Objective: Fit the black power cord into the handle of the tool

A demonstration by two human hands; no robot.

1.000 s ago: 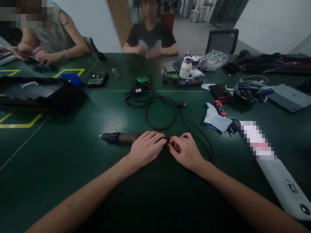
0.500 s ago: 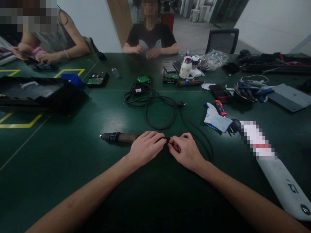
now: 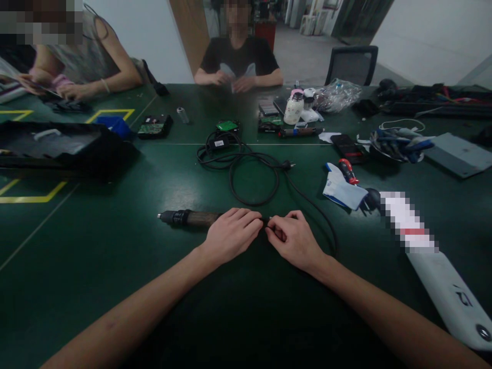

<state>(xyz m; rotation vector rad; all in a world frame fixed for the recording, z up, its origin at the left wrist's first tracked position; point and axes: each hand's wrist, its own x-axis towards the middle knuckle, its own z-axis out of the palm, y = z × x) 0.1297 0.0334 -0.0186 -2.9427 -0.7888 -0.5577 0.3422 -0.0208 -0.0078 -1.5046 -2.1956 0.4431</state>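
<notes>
The green table point(image 3: 134, 282) bears a black tray point(image 3: 49, 148) at its left edge and a coiled black cable point(image 3: 253, 159) near the middle. Toward its right edge lie a folded glove point(image 3: 342, 188), a red-handled screwdriver point(image 3: 348, 171) and a grey tablet-like slab point(image 3: 463, 154). Near the far edge stands a white bottle point(image 3: 294, 108).

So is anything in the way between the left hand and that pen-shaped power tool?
Nothing visible is. The left hand is already over the rear part of the power tool, and the right hand is close by its rear end. The looped black cable lies beyond them, not between.
</notes>
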